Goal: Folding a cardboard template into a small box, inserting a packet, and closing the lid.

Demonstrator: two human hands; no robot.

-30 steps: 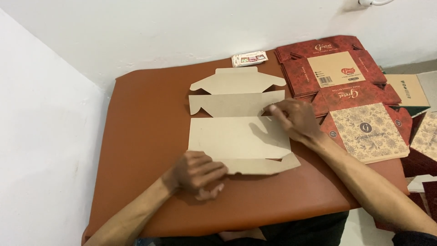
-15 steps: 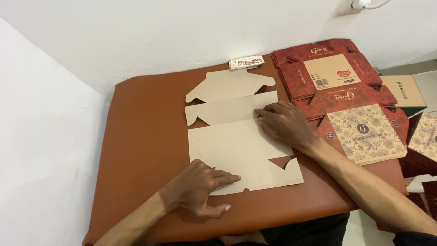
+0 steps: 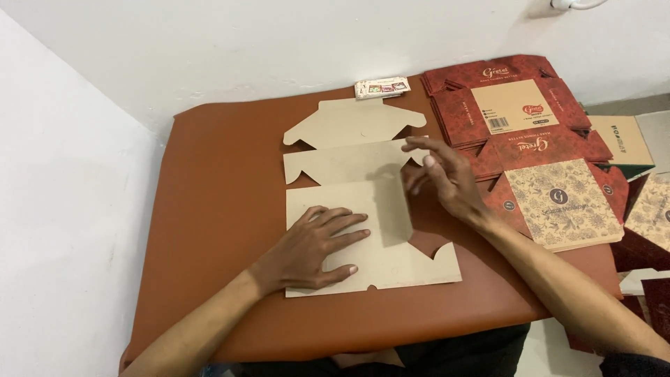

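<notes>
Flat carton blank (image 3: 363,202) under left hand (image 3: 314,248), right hand (image 3: 443,178) seemingly above.

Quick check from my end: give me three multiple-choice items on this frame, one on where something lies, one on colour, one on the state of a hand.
1. Where does the stack of red printed blanks lie?
A. Right of the plain blank
B. Left of it
C. Under it

2. What colour is the table top?
A. White
B. Reddish brown
C. Green

3. How is the left hand?
A. Raised in the air
B. Closed in a fist
C. Pressed flat on the plain blank

Answers:
1 A, the red stack sits at the table's right side, beside the plain blank.
2 B, the bare top shows reddish brown.
3 C, its fingers are spread on the card, while the right hand folds a flap up.
</notes>
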